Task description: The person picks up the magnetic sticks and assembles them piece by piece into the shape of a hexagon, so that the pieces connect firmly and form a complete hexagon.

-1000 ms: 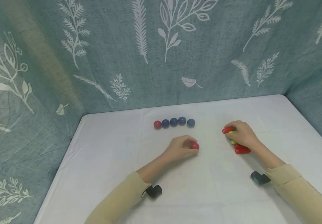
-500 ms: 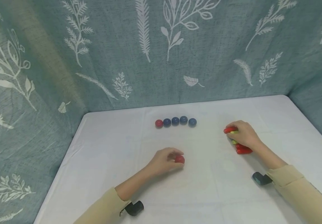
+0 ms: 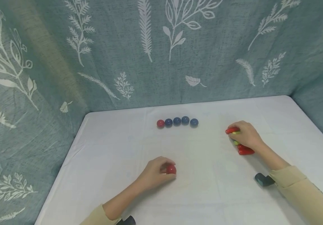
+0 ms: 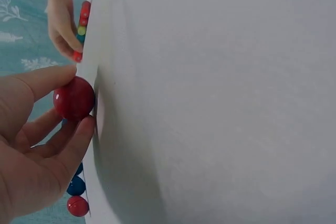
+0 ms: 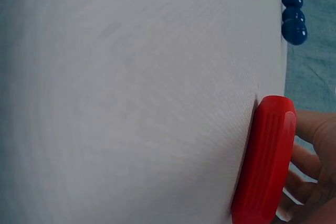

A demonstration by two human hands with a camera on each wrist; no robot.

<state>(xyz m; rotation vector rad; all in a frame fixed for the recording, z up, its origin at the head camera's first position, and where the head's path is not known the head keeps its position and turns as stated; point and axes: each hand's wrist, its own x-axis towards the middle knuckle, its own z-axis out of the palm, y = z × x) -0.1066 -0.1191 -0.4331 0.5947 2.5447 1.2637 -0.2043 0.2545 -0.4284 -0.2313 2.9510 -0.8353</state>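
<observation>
My left hand (image 3: 157, 175) pinches a red ball (image 3: 171, 169) between thumb and fingertips, low over the white table. In the left wrist view the ball (image 4: 74, 98) sits between the thumb and the fingers, with a shadow on the cloth beside it. To the right, my right hand (image 3: 245, 134) reaches over a row of elongated pieces, its fingertips and thumb around the red piece (image 3: 232, 130) at the far end. Yellow-green pieces (image 3: 236, 142) show under the palm, and more red pieces (image 3: 245, 151) lie nearest the wrist. One of them, ribbed (image 5: 265, 158), fills the right wrist view's lower right.
At the back, a red ball (image 3: 160, 123) and several blue balls (image 3: 176, 121) form a row. White cloth covers the table (image 3: 116, 140). A green leaf-patterned curtain (image 3: 108, 53) hangs behind it and along both sides. A black wrist camera (image 3: 264, 180) sits by the right sleeve.
My left hand has moved left and toward the near edge with the red ball. The right hand stays at the row of pieces. The head view has shifted slightly.
</observation>
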